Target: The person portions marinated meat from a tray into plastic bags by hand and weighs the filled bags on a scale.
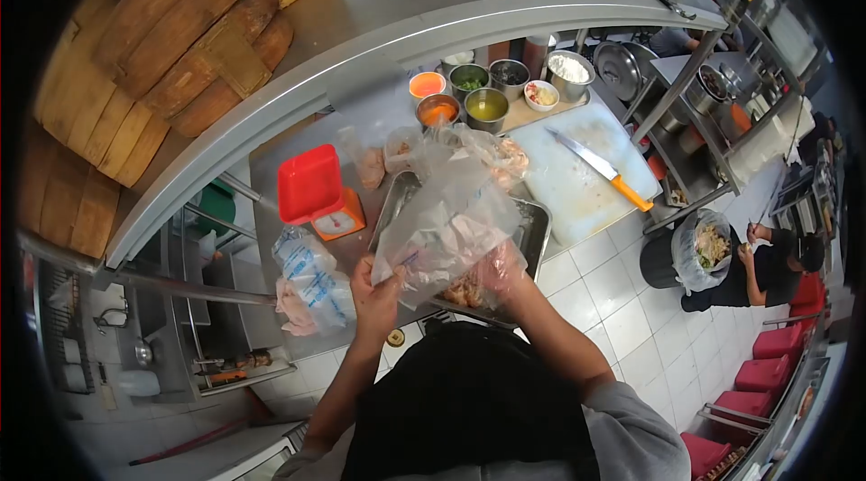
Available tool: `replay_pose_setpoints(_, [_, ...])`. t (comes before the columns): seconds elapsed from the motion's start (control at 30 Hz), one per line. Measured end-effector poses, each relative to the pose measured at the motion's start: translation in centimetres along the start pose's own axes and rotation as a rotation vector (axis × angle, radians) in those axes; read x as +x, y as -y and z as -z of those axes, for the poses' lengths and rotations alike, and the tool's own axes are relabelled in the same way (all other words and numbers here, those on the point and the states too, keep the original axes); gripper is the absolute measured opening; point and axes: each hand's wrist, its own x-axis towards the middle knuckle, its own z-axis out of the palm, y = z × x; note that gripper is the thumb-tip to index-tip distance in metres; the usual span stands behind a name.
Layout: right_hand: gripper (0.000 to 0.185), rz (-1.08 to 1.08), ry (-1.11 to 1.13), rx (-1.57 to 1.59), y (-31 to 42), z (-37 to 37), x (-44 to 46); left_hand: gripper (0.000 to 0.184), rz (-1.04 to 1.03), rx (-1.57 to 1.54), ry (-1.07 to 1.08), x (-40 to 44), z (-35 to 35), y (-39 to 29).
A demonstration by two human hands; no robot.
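My left hand (377,293) is closed on the edge of a clear plastic bag (442,228) with faint blue print. The bag spreads over a metal tray (538,226). My right hand (502,268) is at the bag's right side, covered by clear plastic; its fingers are blurred by it. Below the hands, pieces of raw meat (463,291) lie in the tray. Left of the tray sits another printed plastic bag (311,278) with something pinkish in it. Behind it stands an orange kitchen scale (341,215) with a red pan (309,184).
A knife (600,165) with an orange handle lies on a white cutting board (559,197). Several metal containers, one with yellow liquid (487,108), stand at the back. A steel shelf edge (397,39) crosses above. Another person (758,269) works at right by a lined bin (663,262).
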Motion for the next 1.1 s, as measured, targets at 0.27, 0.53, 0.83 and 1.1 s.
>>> replay_pose_setpoints(0.27, [0.087, -0.073, -0.018, 0.203, 4.4, -1.6, -3.0, 0.015, 0.084, 0.114, -0.13, -2.0, 2.3, 3.1])
replay_pose_setpoints(0.53, [0.047, 0.057, -0.231, -0.802, 4.6, 0.0, -3.8, 0.046, 0.055, 0.221, 0.248, -2.5, 2.6, 2.1])
replay_pose_setpoints(0.83, [0.038, 0.216, 0.314, -1.469, 11.6, -6.1, -5.8, 0.059, -0.308, 0.591, 0.822, 6.2, -6.5, -9.5])
replay_pose_setpoints(1.1, [0.033, 0.353, 0.121, -1.417, 13.1, -4.5, -7.1, 0.023, -0.043, 0.725, 0.815, 7.0, -7.0, -8.3])
